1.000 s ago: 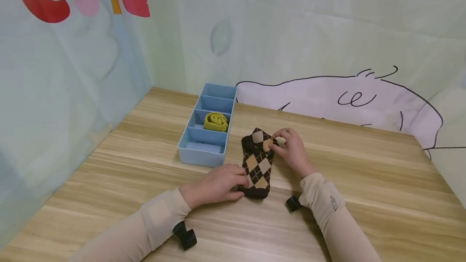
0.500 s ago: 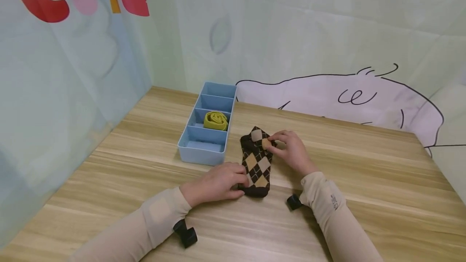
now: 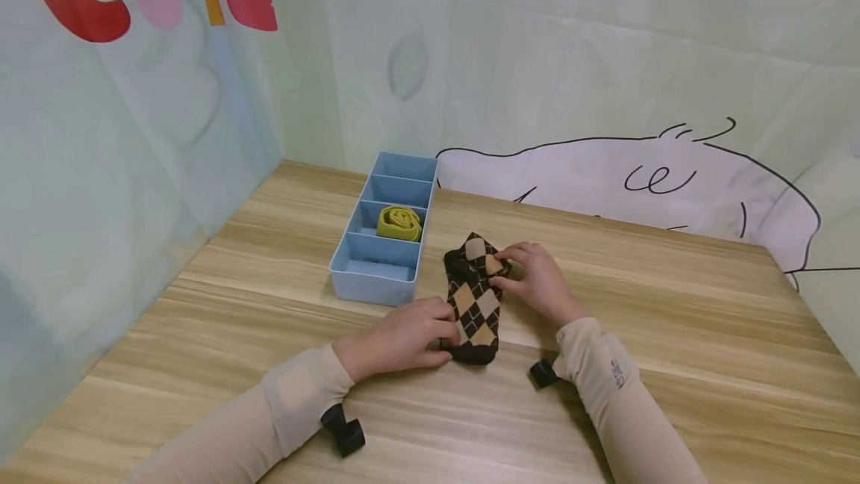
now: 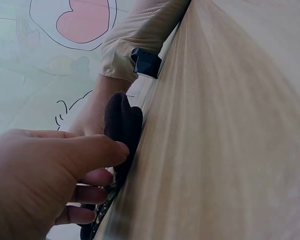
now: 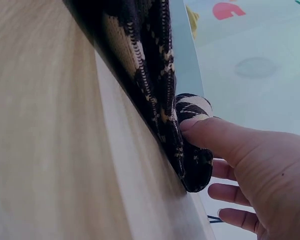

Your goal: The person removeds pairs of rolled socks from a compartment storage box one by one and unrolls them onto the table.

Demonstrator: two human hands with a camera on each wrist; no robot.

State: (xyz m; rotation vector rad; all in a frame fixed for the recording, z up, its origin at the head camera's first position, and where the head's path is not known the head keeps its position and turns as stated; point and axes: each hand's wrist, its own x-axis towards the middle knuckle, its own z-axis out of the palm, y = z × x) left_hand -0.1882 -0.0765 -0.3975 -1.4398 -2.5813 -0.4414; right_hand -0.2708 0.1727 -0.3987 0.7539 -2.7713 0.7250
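Observation:
In the head view a black, tan and grey argyle sock point(image 3: 475, 312) lies flat on the table, its far end folded over toward the near cuff. My left hand point(image 3: 403, 338) is at the cuff's left corner; the left wrist view has the thumb against the black cuff point(image 4: 122, 120) and curled fingers behind. At the folded far end, my right hand point(image 3: 543, 284) pinches the right edge between thumb and index finger. Up close in the right wrist view, the thumb lies on the folded-over part point(image 5: 195, 105), with the other fingers partly hidden behind it.
Left of the sock stands a blue divided box point(image 3: 372, 290), a rolled mustard-yellow cloth item point(image 3: 400, 224) in one compartment. The wooden table point(image 3: 672, 334) meets printed fabric walls point(image 3: 537, 58) at the back and left. Black wrist cameras point(image 3: 349, 438) hang below both sleeves.
The right thumb and index finger have shifted slightly along the folded end, the thumb now lower on its right edge. The left hand and sock stay nearly still.

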